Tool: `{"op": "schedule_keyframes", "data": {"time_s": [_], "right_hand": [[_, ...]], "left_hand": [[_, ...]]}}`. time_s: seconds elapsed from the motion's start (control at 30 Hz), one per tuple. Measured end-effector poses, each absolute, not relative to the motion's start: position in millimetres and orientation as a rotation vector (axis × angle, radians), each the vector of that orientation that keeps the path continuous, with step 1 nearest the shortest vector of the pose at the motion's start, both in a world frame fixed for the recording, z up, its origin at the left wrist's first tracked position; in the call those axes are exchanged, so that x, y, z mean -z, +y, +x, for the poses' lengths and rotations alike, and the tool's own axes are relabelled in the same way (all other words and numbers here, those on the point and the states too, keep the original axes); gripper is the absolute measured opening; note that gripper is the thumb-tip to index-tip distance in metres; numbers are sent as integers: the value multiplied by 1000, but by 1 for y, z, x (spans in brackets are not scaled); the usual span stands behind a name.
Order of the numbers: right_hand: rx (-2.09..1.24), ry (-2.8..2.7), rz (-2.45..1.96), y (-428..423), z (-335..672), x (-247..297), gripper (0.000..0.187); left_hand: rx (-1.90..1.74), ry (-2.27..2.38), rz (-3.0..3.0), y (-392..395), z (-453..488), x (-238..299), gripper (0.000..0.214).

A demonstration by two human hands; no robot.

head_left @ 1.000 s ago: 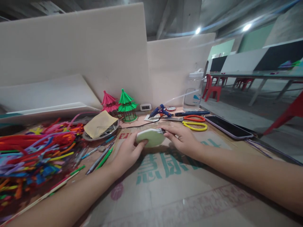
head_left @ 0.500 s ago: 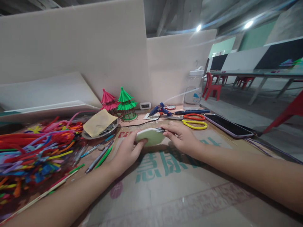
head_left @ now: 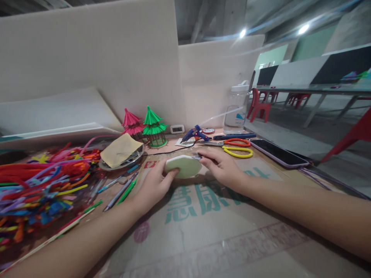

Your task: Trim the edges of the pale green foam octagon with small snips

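My left hand (head_left: 158,178) is closed on a pale green, many-sided disc (head_left: 188,168) with a white edge, its thumb lying over the near face. The disc is held tilted above a cardboard sheet (head_left: 185,239) printed with green characters. At the disc's right edge, my right hand (head_left: 222,166) is closed in a pinch on a small, greyish, shiny thing (head_left: 197,156). Fingers hide most of that thing, so its kind is unclear. Behind the hands lie a blue glue gun (head_left: 196,134) and scissors (head_left: 237,148) with red and yellow handles.
Colourful pipe cleaners (head_left: 43,181) pile up at left, beside pens (head_left: 120,191) and a dish (head_left: 106,165) with yellowish paper. Small green (head_left: 155,127) and pink (head_left: 132,122) pavilion models stand behind. A phone (head_left: 278,153) and water bottle (head_left: 236,110) are at right.
The disc has turned slightly so more of its green face shows, and the small thing in my right hand has shifted a little at its edge. Both hands keep their hold.
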State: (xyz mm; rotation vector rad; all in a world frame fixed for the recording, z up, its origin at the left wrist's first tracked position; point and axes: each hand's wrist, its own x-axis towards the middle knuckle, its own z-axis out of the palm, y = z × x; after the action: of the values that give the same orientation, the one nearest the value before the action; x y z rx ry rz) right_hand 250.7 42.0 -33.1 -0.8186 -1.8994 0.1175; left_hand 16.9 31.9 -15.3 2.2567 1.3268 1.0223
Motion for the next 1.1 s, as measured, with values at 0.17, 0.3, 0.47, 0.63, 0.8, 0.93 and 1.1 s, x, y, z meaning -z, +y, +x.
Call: {"op": "schedule_keyframes", "data": {"time_s": [0.17,0.3,0.47,0.63,0.8,0.93,1.1], "right_hand": [[-109,-1904,-864,44,253,34,26],[-47,-1956,-835,40,252,34,26],[23,-1981,-762,36,250,33,26],[44,-1980,-746,34,249,31,24],[-4,-1983,-775,34,249,31,24],[-92,-1957,-773,36,248,33,25],[-140,-1897,-821,39,249,35,27]], "left_hand": [[-1038,1329,2274,34,15,18,18],[-1021,1331,2277,34,13,21,16],[-981,1349,2322,31,15,19,13],[-964,1345,2351,26,17,14,14],[-947,1342,2351,25,18,12,16],[-947,1357,2320,27,18,14,14],[-1002,1352,2287,30,17,17,16]]}}
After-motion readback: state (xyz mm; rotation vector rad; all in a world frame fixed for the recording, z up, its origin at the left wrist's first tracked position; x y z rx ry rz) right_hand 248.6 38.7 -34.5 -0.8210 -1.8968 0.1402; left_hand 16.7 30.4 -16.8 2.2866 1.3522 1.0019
